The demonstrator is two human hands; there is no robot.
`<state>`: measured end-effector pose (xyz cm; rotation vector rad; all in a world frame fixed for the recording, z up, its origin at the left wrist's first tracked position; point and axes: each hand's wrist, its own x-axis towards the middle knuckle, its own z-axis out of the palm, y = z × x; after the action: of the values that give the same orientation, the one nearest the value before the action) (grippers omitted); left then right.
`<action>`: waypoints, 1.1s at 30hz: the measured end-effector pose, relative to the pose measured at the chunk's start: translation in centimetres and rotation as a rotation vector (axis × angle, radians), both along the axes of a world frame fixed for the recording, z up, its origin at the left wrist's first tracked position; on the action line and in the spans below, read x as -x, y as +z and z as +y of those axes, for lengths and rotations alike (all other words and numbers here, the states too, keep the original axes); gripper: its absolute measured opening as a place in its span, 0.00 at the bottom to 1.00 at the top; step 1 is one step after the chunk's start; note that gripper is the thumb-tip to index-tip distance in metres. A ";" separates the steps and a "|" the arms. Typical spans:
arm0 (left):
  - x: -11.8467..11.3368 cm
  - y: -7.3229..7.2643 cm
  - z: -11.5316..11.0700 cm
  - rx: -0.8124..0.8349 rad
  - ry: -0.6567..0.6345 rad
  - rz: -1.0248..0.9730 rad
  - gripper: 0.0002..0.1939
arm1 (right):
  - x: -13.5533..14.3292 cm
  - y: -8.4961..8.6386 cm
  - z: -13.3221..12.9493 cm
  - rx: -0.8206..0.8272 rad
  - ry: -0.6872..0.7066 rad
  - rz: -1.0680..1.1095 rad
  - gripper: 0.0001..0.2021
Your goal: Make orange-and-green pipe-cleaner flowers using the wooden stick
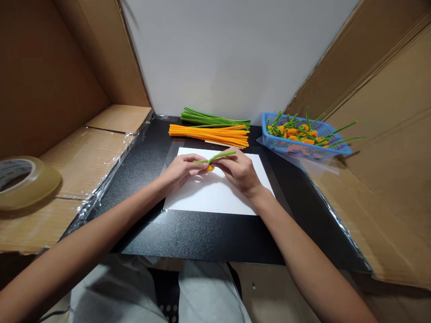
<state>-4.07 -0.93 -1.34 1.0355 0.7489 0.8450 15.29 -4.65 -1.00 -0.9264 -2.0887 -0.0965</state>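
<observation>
Above a white sheet (215, 199) on the black table, my two hands meet around a small piece made of pipe cleaners. It has a coiled orange part (210, 168) at the bottom and a green pipe cleaner (222, 155) with ends pointing left and right. My left hand (183, 170) pinches it from the left, thumb and fingertips at the join. From the right, my right hand (239, 170) closes its fingers on the same piece; some of its fingertips are hidden behind the hand.
Behind the sheet lie a bundle of orange pipe cleaners (205, 133) and a bundle of green ones (215, 117). A blue basket (279, 142) at the back right holds several orange-and-green pieces. Clear tape (43, 184) rests on cardboard at left. Cardboard walls (380, 89) flank the table.
</observation>
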 end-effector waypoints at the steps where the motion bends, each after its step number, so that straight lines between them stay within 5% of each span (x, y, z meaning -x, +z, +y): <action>1: 0.0 0.0 0.0 0.000 -0.004 -0.016 0.10 | 0.0 0.0 -0.1 -0.017 -0.005 -0.028 0.10; 12: -0.2 -0.8 -0.6 -0.132 0.088 0.017 0.14 | 0.6 -0.2 -0.3 -0.070 -0.091 -0.167 0.12; 20: -0.7 -0.4 -1.9 -0.536 0.327 0.152 0.11 | 3.2 0.0 -1.2 0.018 -0.257 0.009 0.10; 25: -0.8 -0.4 -2.8 -0.773 0.439 0.250 0.07 | 4.2 0.5 -1.5 0.282 -0.275 0.284 0.07; 30: -0.3 -0.5 -2.8 -1.007 0.412 0.321 0.02 | 3.3 1.0 -1.1 0.845 -0.060 0.700 0.07; 33: -0.1 -0.5 -2.6 -1.095 0.381 0.348 0.02 | 2.7 1.1 -0.9 1.020 0.013 0.792 0.07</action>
<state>-3.97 -3.49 -1.86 2.0878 0.7815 1.4916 12.54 -5.58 0.12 -1.2303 -1.3066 1.2364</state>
